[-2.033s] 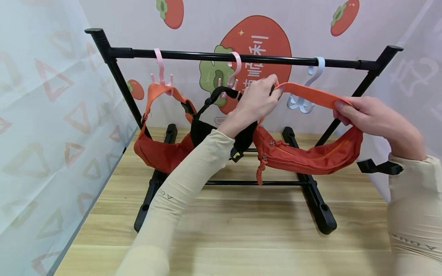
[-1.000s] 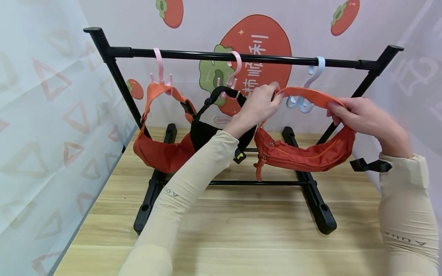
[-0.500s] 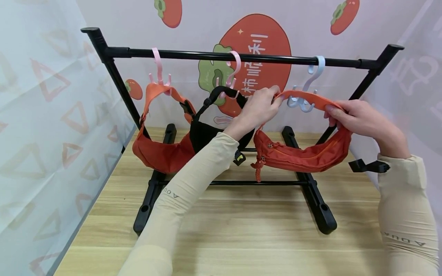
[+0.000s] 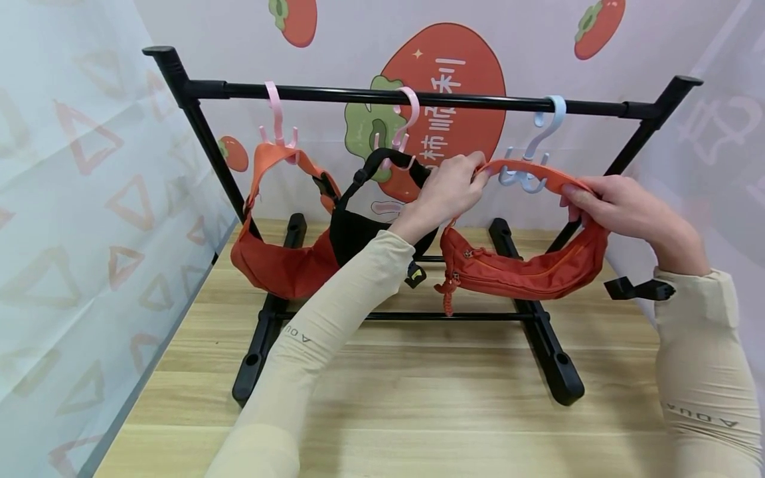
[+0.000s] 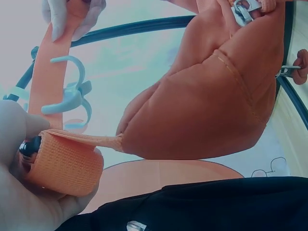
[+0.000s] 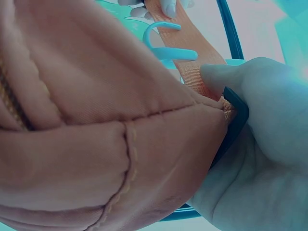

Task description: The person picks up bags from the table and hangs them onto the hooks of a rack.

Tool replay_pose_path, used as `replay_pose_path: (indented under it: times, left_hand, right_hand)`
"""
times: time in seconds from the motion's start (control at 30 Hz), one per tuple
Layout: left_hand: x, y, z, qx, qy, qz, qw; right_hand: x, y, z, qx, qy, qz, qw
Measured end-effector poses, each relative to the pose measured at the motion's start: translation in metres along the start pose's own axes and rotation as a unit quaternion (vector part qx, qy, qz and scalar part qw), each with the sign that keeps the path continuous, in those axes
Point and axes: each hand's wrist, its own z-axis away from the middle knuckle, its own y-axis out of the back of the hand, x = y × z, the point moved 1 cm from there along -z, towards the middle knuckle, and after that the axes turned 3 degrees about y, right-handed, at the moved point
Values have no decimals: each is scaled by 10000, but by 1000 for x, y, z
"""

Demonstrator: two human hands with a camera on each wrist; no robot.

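Note:
A red waist bag (image 4: 526,269) hangs by its orange strap (image 4: 526,168) between both hands. My left hand (image 4: 449,189) pinches the strap's left part; the left wrist view shows a folded orange webbing loop (image 5: 67,163) with a black piece in that grip. At the strap's right end, my right hand (image 4: 633,209) grips it near the bag, thumb on top, by a black buckle piece (image 6: 233,125). The strap crosses a light blue S-hook (image 4: 546,126) on the bar; prong tips show above it, and curled prongs (image 5: 72,98) overlap it in the left wrist view.
A black rack with a top bar (image 4: 358,95) stands on the wooden table (image 4: 418,398). Left on it, a red waist bag (image 4: 287,265) hangs from a pink hook (image 4: 277,119); a black bag (image 4: 352,236) hangs from another pink hook (image 4: 412,116), partly behind my left arm.
Both hands have come down with the strap, the right hand also moving left. The strap has gone from above the blue hook's prongs to lying across them, its middle sagging less tautly.

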Motion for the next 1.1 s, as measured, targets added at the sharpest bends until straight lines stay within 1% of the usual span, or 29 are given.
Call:
replay_pose_path:
  times: [0.1,0.4,0.63,0.8,0.9,1.03,1.1]
  left_hand:
    - [0,-1,1,-63,72,-12,10000]
    - [-2,-3,1,-96,51,-45,9999]
    - [-5,-6,1,-117,-39,-285,9995]
    - [-6,-10,2,-111,-97,-294,9995]
    - [-7,-11,2,-64,-148,-324,9993]
    - [-9,-14,2,-107,-150,-378,9991]
    - [-10,-15,2,-126,-198,-407,9989]
  right_hand:
    - [1,-2,0,-39,-40,4,10000]
    - [0,-4,-2,-161,25,-39,9999]
    - [1,-7,-3,-380,-1,-102,9992]
    - [1,-10,-4,-655,-13,-173,9977]
    - [1,-13,-5,-740,-44,-112,9972]
    - [1,-18,-6,-831,-114,-125,9964]
    - [1,-20,-6,-851,-132,-174,9961]
